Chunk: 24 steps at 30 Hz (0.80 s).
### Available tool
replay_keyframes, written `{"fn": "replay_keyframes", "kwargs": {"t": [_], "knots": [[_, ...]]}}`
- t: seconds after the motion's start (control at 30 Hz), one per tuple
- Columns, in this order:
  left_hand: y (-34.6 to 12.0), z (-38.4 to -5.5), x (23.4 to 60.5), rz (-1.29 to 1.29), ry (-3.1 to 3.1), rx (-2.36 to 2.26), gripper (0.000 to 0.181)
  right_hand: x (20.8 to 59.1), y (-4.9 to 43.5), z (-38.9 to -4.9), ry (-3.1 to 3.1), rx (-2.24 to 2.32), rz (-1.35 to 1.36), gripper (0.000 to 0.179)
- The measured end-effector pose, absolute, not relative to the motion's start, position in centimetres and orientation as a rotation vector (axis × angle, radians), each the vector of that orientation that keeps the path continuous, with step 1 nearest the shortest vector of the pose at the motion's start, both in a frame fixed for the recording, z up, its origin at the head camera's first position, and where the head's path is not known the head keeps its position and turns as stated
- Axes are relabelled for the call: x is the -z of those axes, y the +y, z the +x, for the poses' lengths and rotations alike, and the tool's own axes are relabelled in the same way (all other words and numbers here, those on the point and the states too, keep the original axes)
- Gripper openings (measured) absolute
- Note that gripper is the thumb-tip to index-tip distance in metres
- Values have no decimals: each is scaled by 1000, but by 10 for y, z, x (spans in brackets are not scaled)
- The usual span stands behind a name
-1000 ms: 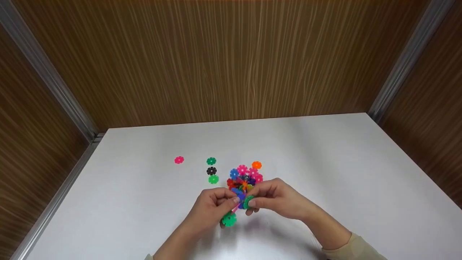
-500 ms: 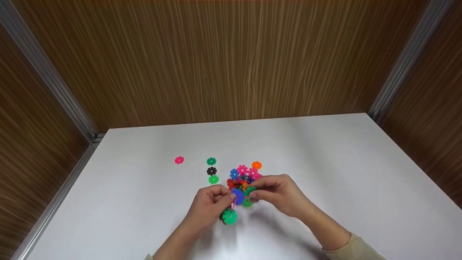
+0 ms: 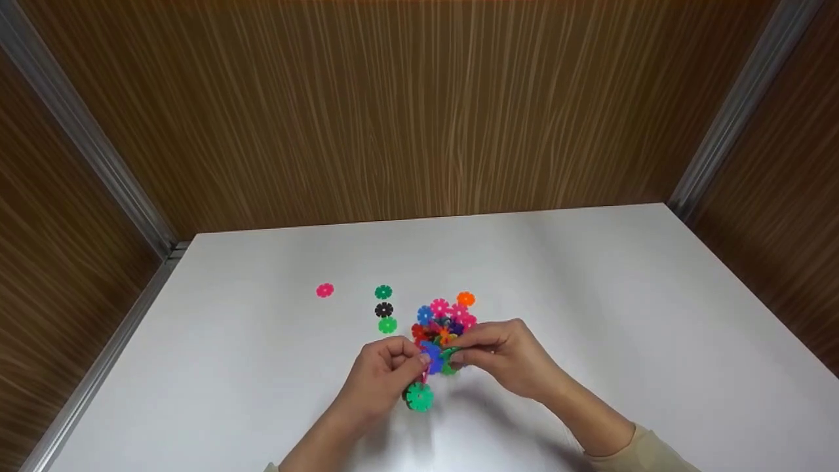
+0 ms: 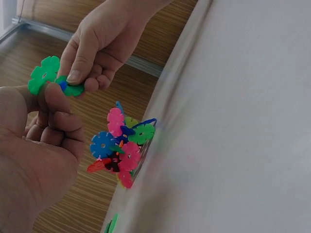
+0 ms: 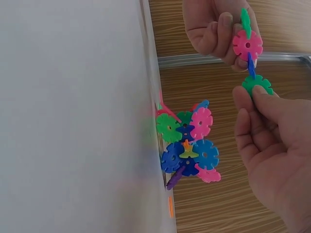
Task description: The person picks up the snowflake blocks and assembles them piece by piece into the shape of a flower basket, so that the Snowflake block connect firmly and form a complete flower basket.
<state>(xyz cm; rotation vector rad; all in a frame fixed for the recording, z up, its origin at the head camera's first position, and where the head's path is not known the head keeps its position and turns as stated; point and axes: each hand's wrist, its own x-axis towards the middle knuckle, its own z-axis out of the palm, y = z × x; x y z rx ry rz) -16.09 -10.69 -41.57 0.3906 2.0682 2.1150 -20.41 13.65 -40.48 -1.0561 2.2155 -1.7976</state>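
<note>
My left hand pinches a short chain of slotted plastic flower discs near the blue disc. In the right wrist view the chain shows a green disc at one end, a pink disc in the middle and the blue one below it. Between thumb and forefinger, my right hand pinches another green disc, its rim right at the blue disc's edge. The left wrist view shows both hands meeting over this spot, fingertips hiding part of the discs.
Behind the hands a many-coloured cluster of joined discs stands on the white table. An orange disc lies beside it. Farther left are loose dark green, black, light green and pink discs.
My right hand first lifted slightly with its green disc turning, then came back down a little toward the blue disc. The chain in my left hand shifted slightly; the table discs stayed put.
</note>
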Motion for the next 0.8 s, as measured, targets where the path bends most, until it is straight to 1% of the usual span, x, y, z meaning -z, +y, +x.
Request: {"fn": "replay_keyframes", "kwargs": {"t": [0.33,0.47,0.53,0.7,0.8], "knots": [[-106,-161,416,436,2000,-2136,16,408,133,-203,2142,1853,-1151,11],[-108,-162,416,454,2016,-2138,19,409,132,-205,2133,1841,-1131,12],[-111,-164,414,458,2046,-2130,21,406,132,-209,2146,1797,-1096,15],[-128,-172,401,356,2160,-2227,19,391,130,-231,2227,1625,-1044,29],[-145,-178,393,260,2218,-2355,18,378,128,-256,2277,1525,-1042,28]]}}
